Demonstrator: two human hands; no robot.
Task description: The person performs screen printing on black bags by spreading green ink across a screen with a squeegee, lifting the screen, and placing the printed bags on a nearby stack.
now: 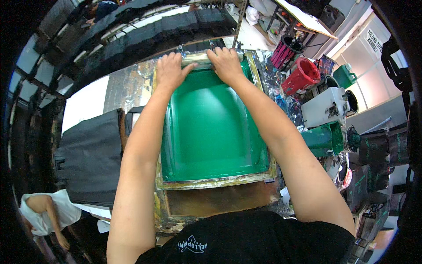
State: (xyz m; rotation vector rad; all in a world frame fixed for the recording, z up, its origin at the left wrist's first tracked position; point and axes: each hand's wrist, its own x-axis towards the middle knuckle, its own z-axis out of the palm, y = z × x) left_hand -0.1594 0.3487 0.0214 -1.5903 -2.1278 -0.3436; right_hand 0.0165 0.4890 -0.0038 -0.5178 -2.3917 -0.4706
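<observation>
The left arm (140, 165) and right arm (281, 136) reach up from the lower frame; at upper centre, left hand (172, 72) and right hand (226, 65) sit palms down, knuckles up, fingers bent, left thumb pointing inward.

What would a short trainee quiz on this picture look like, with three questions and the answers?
1. True or false: the left hand and the right hand are both on the same bar.
2. Which colour fills the inside of the frame? a) red b) green c) white
3. Fill the gap: the red bucket stands to the ___ of the frame, from the person's side.

Key: 1. True, at the frame's far end. 2. b) green. 3. right.
</observation>
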